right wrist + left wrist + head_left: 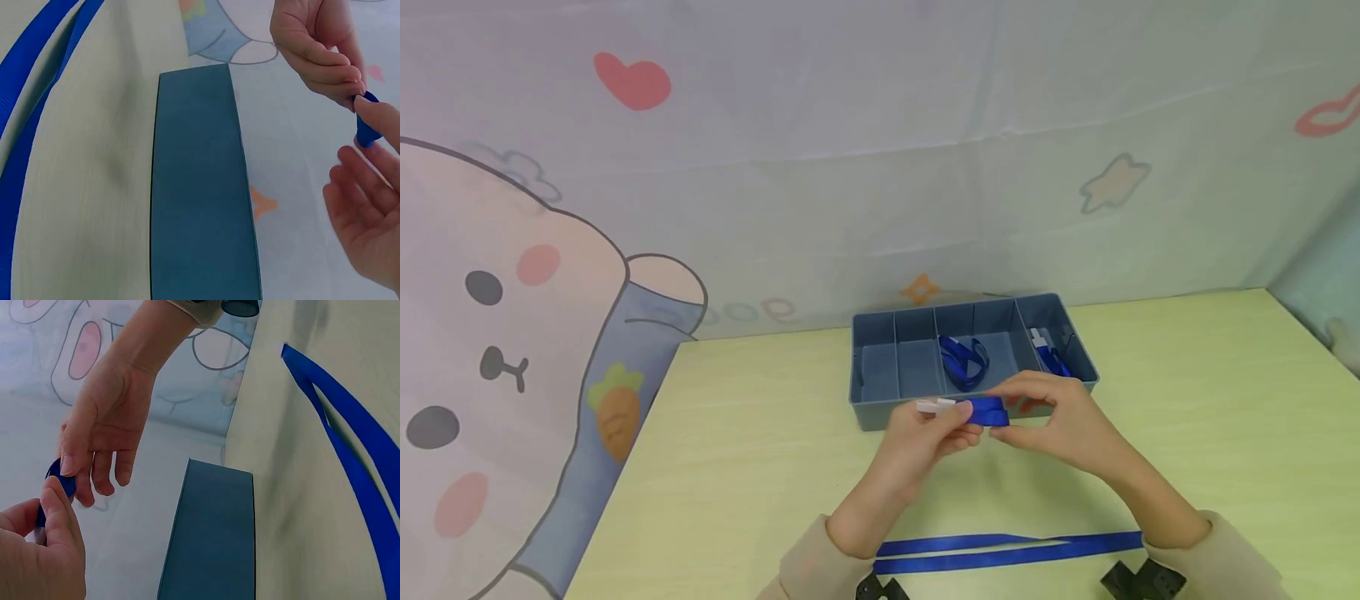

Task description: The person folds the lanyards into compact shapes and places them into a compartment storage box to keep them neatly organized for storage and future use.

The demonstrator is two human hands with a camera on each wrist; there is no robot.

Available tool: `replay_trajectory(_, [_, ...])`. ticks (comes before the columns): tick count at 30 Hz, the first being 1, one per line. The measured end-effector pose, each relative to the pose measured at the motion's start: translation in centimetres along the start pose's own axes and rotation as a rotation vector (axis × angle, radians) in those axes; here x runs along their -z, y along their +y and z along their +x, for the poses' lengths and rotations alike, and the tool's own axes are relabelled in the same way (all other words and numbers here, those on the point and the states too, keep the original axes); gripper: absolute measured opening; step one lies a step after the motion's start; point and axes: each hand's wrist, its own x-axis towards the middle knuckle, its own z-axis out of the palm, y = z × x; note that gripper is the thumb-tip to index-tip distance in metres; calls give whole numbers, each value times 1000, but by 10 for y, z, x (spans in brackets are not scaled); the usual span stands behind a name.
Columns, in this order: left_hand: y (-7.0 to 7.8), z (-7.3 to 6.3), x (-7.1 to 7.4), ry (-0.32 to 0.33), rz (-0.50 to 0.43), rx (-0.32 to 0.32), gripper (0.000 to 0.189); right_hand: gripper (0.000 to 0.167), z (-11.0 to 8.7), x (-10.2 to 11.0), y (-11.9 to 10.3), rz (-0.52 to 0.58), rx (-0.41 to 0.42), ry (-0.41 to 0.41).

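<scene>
Pale yellow bench [760, 450], we note, bearing a tray [876, 416]. We judge folding in hand: the left hand [925, 435] pinches the bundled lanyard [991, 414], raised near the tray; the right hand [1063, 421], fingers parted, brackets its end, contact uncertain. Next, we judge, calls for keeping the folds together.

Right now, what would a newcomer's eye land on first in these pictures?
Probably the big cartoon animal on the head view's left side. Next comes the blue bundle held between the left hand and right hand, seen against the front edge of the box. Then the long blue strap, stretched across the table near that view's lower edge.
</scene>
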Motion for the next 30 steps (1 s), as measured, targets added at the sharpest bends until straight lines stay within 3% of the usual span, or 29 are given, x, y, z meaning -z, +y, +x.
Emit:
replay_trajectory(7, [-2, 2, -1, -25, -2, 23, 29, 26, -1, -1, -3, 173, 73, 61])
replay_trajectory(11, [-4, 2, -3, -17, 24, 6, 29, 24, -2, -3, -6, 198, 71, 100])
replay_trajectory(16, [-7, 2, -3, 19, 45, -35, 26, 17, -2, -4, -10, 187, -73, 58])
replay_trajectory(21, [-9, 2, -4, 34, 85, -114, 24, 28, -1, 1, -10, 443, -257, -68])
replay_trajectory(24, [-10, 1, -5, 30, 101, -157, 23, 29, 0, 3, -9, 575, -355, -104])
replay_trajectory(30, [-8, 0, -7, 30, 118, -180, 21, 22, 5, 3, -9, 628, -421, -83])
